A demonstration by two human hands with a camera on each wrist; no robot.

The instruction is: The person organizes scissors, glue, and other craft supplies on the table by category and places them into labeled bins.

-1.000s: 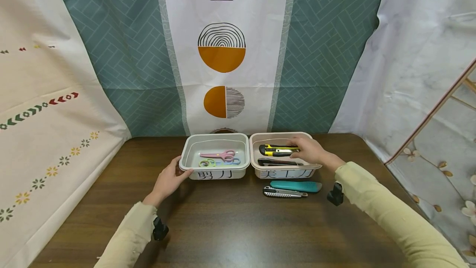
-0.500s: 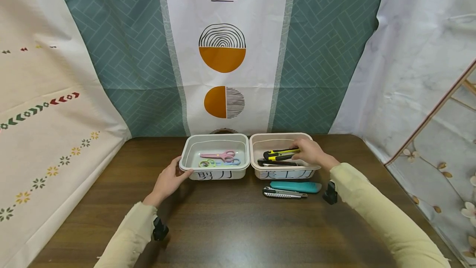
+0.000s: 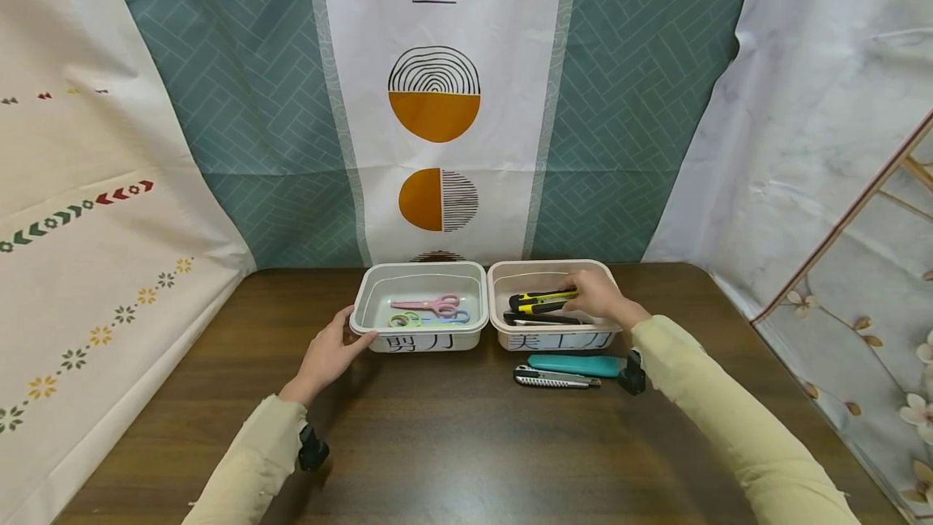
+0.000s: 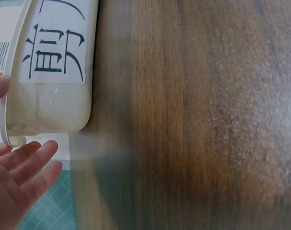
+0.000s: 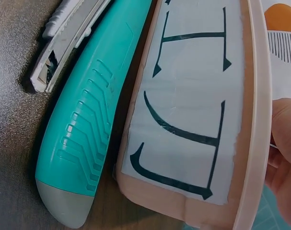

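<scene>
My left hand [image 3: 331, 355] rests at the near left corner of the grey bin [image 3: 475, 339], thumb against the rim, fingers fairly straight beside it. Pink scissors [image 3: 430, 305] lie inside, with green-handled [image 3: 405, 319] and blue-handled scissors [image 3: 459, 317]. Reaching into the beige bin [image 3: 623, 322], my right hand [image 3: 594, 294] pinches the right end of a yellow-and-black utility knife [image 3: 535, 299]. More yellow and black shows just below it; I cannot tell whether that is a second knife. A dark utility knife [image 3: 525, 319] lies along the near wall. In the right wrist view the beige bin's wall [image 5: 155, 203] hides the fingertips.
On the brown table [image 3: 452, 436], just in front of the beige bin, lie a teal utility knife [image 3: 572, 364] and a silver utility knife [image 3: 550, 377]. Both bins carry labels with characters and stand side by side near the patterned cloth backdrop [image 3: 466, 120].
The yellow-and-black knife has tilted, its right end lifting, then shifted slightly left with my right hand. My right forearm has swung left. The left hand stays at the grey bin.
</scene>
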